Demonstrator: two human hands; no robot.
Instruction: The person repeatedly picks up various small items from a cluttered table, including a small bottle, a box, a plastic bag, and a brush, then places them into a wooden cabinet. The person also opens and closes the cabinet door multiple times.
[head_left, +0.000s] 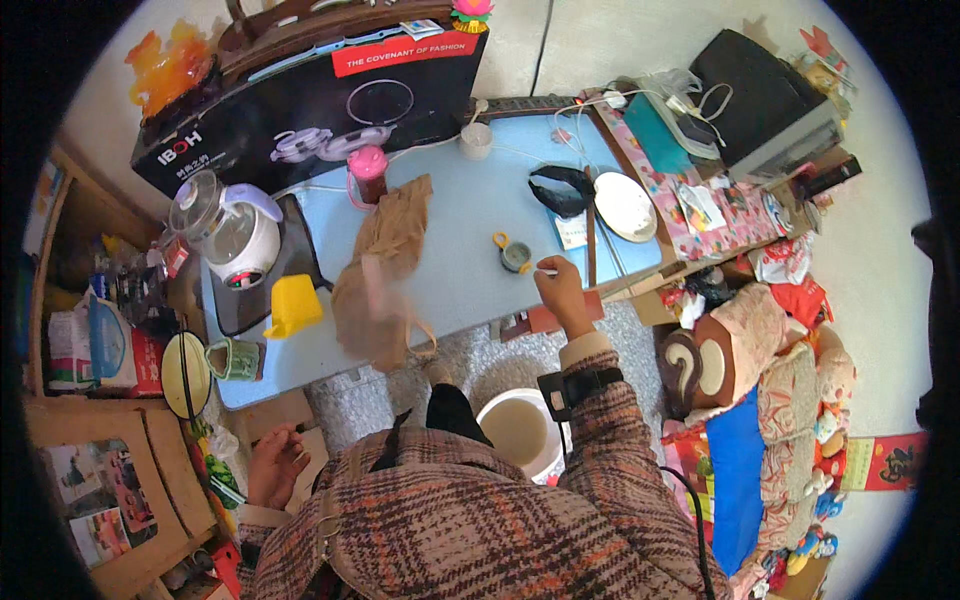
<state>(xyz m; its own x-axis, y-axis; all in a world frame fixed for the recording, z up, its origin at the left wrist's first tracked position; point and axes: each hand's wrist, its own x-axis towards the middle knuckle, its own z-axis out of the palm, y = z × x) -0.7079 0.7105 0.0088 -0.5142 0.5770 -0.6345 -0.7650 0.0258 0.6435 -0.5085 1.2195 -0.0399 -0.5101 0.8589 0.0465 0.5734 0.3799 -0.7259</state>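
My right hand (564, 294) is over the front edge of the blue table (465, 277), its fingers pinched on a small white piece (549, 271) too small to identify. Just beyond the fingertips lies a small grey-green round cup or lid with yellow tabs (515, 256). My left hand (277, 465) hangs low by the wooden cabinet, with slightly curled fingers and nothing in it. Between the hands, a crumpled brown fabric piece (386, 247) lies across the table, partly blurred. A yellow plastic container (295, 306) sits to its left.
A glass kettle (240, 232) stands at the left, near a pink-lidded cup (367, 172). A white plate (625, 206) and black band (561, 191) lie at the right. A white bucket of cloudy liquid (517, 435) stands on the floor. A green pot (234, 360) is at the left edge.
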